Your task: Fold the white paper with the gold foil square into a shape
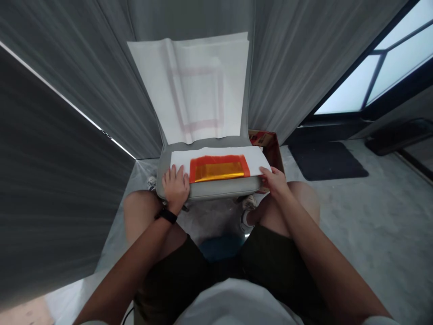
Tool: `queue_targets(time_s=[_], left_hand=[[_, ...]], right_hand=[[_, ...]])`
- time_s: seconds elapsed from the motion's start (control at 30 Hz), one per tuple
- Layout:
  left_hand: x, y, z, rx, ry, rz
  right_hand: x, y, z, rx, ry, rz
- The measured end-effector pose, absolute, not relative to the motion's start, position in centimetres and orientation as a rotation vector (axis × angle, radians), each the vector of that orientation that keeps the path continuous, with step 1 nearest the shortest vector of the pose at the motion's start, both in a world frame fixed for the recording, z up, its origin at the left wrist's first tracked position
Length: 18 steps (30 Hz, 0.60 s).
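A grey cushioned seat (216, 190) stands before my knees. On it lies a white sheet of paper (257, 158) bearing a rectangle of gold foil (219, 171) framed in orange-red. My left hand (176, 186) rests flat on the seat's left front corner and the paper's left edge, fingers spread. At the paper's right corner, my right hand (275, 179) pinches the edge with fingers closed. A black band (165, 215) circles my left wrist.
A second white sheet (196, 85) with a faint pink square outline leans against the seat back. Grey curtains (84, 90) hang left and right. A red cardboard box (269, 142) sits right of the seat. A dark mat (326, 160) lies on the grey floor.
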<state>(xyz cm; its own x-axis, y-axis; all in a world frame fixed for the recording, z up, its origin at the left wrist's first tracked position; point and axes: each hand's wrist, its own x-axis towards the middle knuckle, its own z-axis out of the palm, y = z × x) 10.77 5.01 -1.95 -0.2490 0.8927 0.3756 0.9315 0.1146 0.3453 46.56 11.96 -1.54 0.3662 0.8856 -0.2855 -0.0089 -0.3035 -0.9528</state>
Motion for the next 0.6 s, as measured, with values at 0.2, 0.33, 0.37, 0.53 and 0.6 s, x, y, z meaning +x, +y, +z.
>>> queue_targets(time_s=[0.2,0.33,0.37,0.53,0.6], left_hand=[[9.0,6.1,-0.8,-1.891,-2.431,-0.707],[6.9,8.6,0.6,-1.759,-2.649,-0.728],[6.3,9.4,1.0,-1.741,-2.730,-0.728],[3.7,12.8,2.2,-1.768,-3.051,-0.562],[3.3,13.6,2.1,-1.817,-3.051,-0.498]], right_hand=[[46.5,11.7,-1.1,-1.630,-0.805,1.105],[46.4,11.6,-0.2,-1.637,-0.800,1.136],[46.4,11.5,0.1,-1.647,-0.796,1.157],[47.0,11.7,1.6,-1.693,-0.896,1.230],[47.4,12.2,2.5,-1.754,-0.979,1.313]])
